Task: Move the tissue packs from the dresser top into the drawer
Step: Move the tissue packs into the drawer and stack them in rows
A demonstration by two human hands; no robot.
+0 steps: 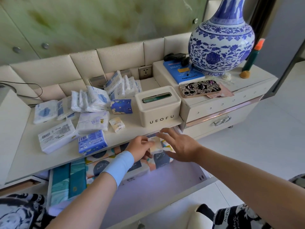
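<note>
Several tissue packs lie on the dresser top [135, 129]: white ones [92, 100] at the back, a blue pack [92, 143] near the front edge, a small cream pack [116, 124] and a blue-and-cream pack [121, 106]. The drawer [165, 184] below stands pulled out, with patterned packs [102, 166] lying inside it. Over the drawer's back part, my left hand [140, 148] pinches a small cream-and-orange pack [156, 145]. My right hand [179, 146] hovers just right of that pack with its fingers spread and straight, holding nothing.
A cream tissue box marked UEOFU [158, 106] stands on the dresser's right end. On the raised cabinet [214, 103] to the right sit a phone [199, 88], a blue book [181, 71] and a tall blue-and-white vase [221, 45]. Teal boxes [69, 179] fill the drawer's left.
</note>
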